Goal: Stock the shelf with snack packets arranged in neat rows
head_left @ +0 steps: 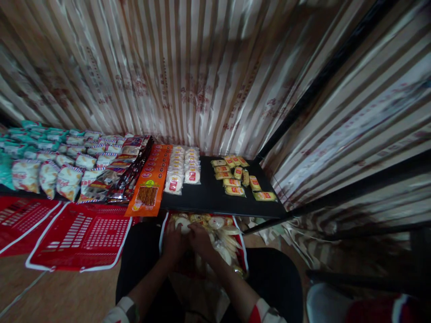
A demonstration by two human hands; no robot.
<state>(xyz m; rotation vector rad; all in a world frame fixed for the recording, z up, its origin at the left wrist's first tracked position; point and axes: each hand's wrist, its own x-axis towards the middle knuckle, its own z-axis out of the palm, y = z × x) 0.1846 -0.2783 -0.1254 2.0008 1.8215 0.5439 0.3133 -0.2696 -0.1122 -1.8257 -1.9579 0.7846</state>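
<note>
Both my hands reach into a red basket (245,255) with a white rim, between my knees. A round white rice cracker pack (183,224) lies between them. My left hand (173,240) grips its left side with curled fingers. At its right side, the fingers of my right hand (199,237) are bent together on the pack. More pale packs, such as a white cracker pack (230,240), fill the basket. On the black shelf (205,202) above, two rows of rice cracker packs (192,175) stand beside a long orange snack bag (148,188).
Small yellow snack packs (233,182) lie on the shelf's right. White snack bags (69,179), dark foil packets (124,170) and teal bags (20,148) fill its left. Red baskets (84,242) sit on the floor at left. Black poles (303,101) slant across the right before striped sheeting (188,67).
</note>
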